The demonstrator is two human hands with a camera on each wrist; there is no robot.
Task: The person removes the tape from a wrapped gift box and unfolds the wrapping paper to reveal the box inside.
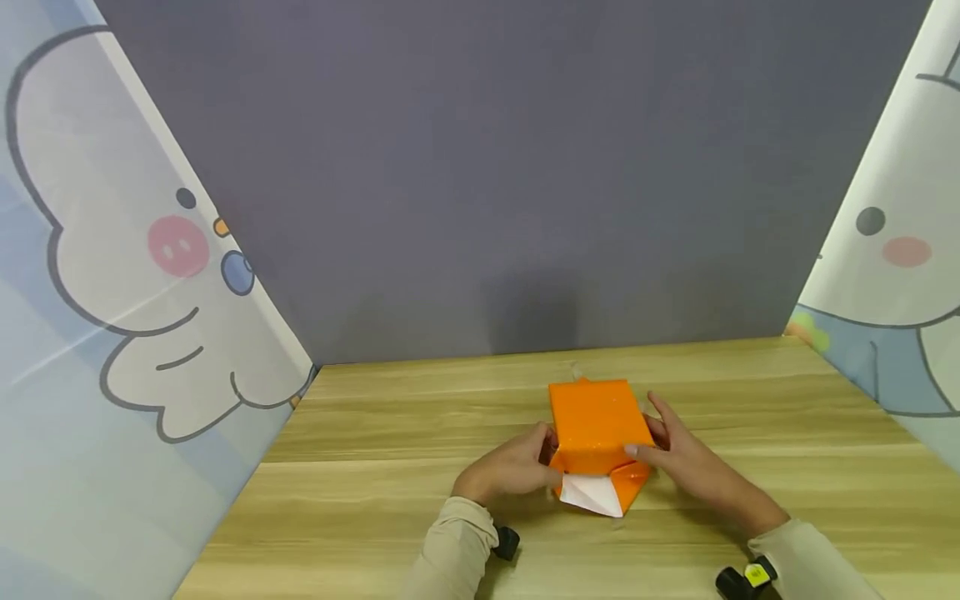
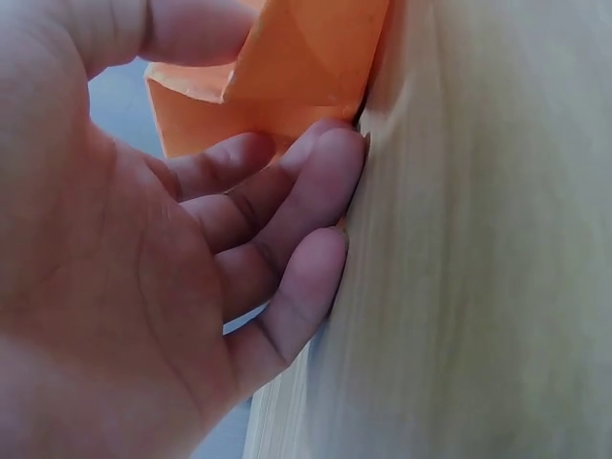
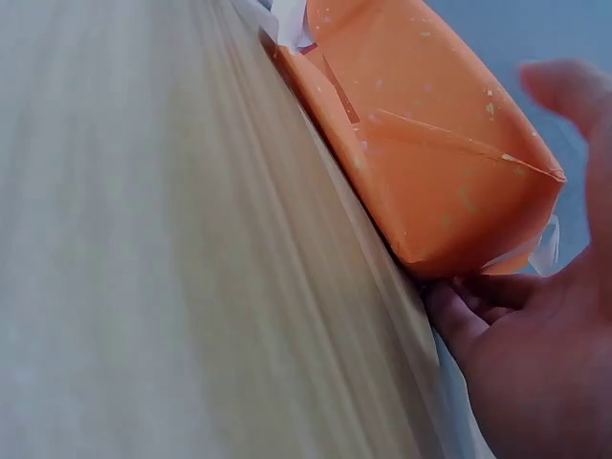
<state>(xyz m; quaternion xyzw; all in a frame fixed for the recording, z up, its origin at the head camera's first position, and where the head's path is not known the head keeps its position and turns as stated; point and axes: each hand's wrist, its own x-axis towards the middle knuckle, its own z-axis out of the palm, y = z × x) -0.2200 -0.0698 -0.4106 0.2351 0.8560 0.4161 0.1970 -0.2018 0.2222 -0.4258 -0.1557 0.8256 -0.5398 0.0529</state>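
A box wrapped in shiny orange paper (image 1: pixel 600 412) lies on the table in the head view. Its near end has folded orange flaps, and one flap shows a white inner side (image 1: pixel 592 494). My left hand (image 1: pixel 510 467) holds the near left corner; in the left wrist view its thumb meets an orange flap (image 2: pixel 306 57) while the fingers bend beside the table. My right hand (image 1: pixel 693 462) is at the right side. The right wrist view shows its lower fingers (image 3: pixel 469 311) tucked against the box's bottom edge, with the thumb (image 3: pixel 564 91) raised.
Wood-grain table (image 1: pixel 390 433) surrounds the box. A grey wall (image 1: pixel 480 183) rises behind it, with cartoon-printed panels (image 1: pixel 112 250) on both sides. A small clear strip (image 1: pixel 576 370) sticks out past the far edge of the box. Each wrist wears a black camera (image 1: pixel 507 543).
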